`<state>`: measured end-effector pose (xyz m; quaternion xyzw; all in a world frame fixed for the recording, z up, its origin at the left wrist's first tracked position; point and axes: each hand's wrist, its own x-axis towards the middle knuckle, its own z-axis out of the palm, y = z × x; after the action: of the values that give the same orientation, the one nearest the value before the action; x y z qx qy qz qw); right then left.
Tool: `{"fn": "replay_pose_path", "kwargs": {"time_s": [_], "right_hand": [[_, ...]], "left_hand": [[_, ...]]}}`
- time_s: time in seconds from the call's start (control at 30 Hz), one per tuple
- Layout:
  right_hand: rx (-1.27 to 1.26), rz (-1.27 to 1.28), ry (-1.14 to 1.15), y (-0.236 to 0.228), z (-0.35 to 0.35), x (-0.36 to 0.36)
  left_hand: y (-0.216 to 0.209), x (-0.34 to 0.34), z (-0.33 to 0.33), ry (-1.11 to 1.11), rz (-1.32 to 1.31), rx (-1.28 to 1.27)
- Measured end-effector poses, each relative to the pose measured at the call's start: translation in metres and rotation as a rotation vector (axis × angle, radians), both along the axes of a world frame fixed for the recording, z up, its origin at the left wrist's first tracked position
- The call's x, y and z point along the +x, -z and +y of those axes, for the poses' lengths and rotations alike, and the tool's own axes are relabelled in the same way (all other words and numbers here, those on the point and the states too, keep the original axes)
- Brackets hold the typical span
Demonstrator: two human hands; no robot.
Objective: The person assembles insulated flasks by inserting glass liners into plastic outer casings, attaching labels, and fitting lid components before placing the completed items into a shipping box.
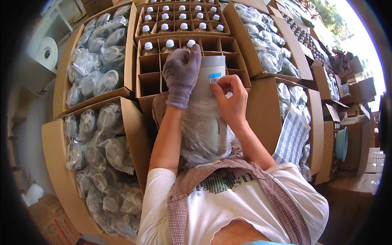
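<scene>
A: With the cylinder [204, 90] as clock centre, what sits leftmost?

B: A smooth white roll [50, 52] between nine and ten. Then two cardboard boxes of crinkly, film-wrapped grey pieces: the upper box [63, 92] at ten, the lower box [61, 163] at eight.

A: And the left hand [179, 75]?

B: In a grey knit glove, its grip curled snugly on the cylinder's left edge, holding it; the fingertips are hidden.

A: The cylinder?

B: Before the chest: matte grey, banded at its twelve o'clock end, creased clear film [204, 136] round its near part. A small label [214, 78] lies on its right side.

A: The right hand [232, 102]?

B: Bare, its grip narrow at the label; I cannot tell whether it pinches. Toward four, a patterned sheet [290, 136] droops.

A: Edges, room?

B: Tight: cardboard walls flank both forearms, and at twelve the divided box [213, 44] stands close beyond the glove.
</scene>
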<state>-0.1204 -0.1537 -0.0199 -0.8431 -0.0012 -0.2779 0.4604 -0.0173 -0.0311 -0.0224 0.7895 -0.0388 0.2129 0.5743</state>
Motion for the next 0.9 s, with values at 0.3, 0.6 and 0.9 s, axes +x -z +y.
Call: {"fn": "replay_pose_path", "kwargs": {"time_s": [0.3, 0.6, 0.9], "right_hand": [[-0.113, 0.046, -0.069, -0.004, -0.009, 0.002], [-0.647, -0.199, -0.483, -0.034, -0.047, 0.028], [-1.017, -0.334, -0.913, -0.08, -0.06, 0.06]], "left_hand": [[0.0, -0.001, -0.001, 0.007, -0.025, -0.005], [0.003, 0.002, -0.001, -0.002, -0.11, 0.028], [-0.001, -0.003, -0.007, -0.029, -0.181, 0.008]]}}
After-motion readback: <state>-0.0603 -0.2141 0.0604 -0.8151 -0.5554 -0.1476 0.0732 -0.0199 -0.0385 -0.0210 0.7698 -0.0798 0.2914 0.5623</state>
